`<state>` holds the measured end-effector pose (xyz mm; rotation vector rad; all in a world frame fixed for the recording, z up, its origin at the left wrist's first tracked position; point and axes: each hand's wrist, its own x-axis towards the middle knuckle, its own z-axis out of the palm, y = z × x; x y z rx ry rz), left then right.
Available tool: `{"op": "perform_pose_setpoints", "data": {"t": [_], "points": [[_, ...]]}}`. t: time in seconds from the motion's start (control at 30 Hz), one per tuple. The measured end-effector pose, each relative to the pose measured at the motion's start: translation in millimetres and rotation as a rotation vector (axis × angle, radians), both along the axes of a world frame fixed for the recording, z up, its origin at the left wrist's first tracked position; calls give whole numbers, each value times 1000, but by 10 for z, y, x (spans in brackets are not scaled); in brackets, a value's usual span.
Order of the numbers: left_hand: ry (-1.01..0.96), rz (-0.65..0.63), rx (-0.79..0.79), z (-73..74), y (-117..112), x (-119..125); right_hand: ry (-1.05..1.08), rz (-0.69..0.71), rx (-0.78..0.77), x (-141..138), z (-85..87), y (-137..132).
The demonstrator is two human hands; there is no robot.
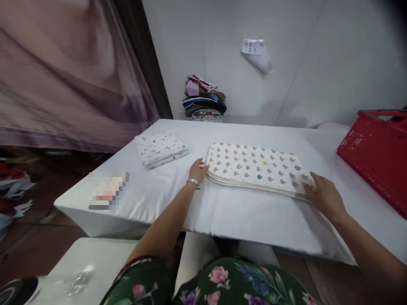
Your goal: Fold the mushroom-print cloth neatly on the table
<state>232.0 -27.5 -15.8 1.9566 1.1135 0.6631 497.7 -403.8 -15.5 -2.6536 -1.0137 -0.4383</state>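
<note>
While both hands sit at its ends, the cloth lies between them on the counter, folded in layers, mushroom-like print facing up. Left hand is at the cloth's left end, near the front corner, fingers loosely bent, not closed; bracelet on that wrist. Right hand is at the right end, open, digits apart, touching the front right corner. Any pinch on the layers: can't tell. Cloth lies flat, layered edges showing along the front. Second cloth, also folded, lies left of the left hand, apart from the first. Blurred-out item near the counter's left edge. Red basket to the right, beyond the right hand. Fabric pile behind the counter's far edge, by the wall.
</note>
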Motion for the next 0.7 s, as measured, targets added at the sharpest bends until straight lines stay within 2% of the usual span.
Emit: {"op": "perform_pose_setpoints", "data": {"t": [0.07,0.13,0.23,0.43,0.57,0.7], "points": [[-25,34,36,1,-7,-93,-50,235,79,-139,-10,115],[29,29,76,6,-42,-187,-1,432,98,-303,-32,276],[179,10,118,12,-140,-293,96,600,74,-558,-49,594],[368,-100,42,17,-339,-281,183,767,78,-1022,13,1451],[268,-81,-6,6,-380,-202,217,786,-5,-1254,77,1968],[206,-68,-85,-41,-370,-170,191,775,-67,-1343,95,2231]]}}
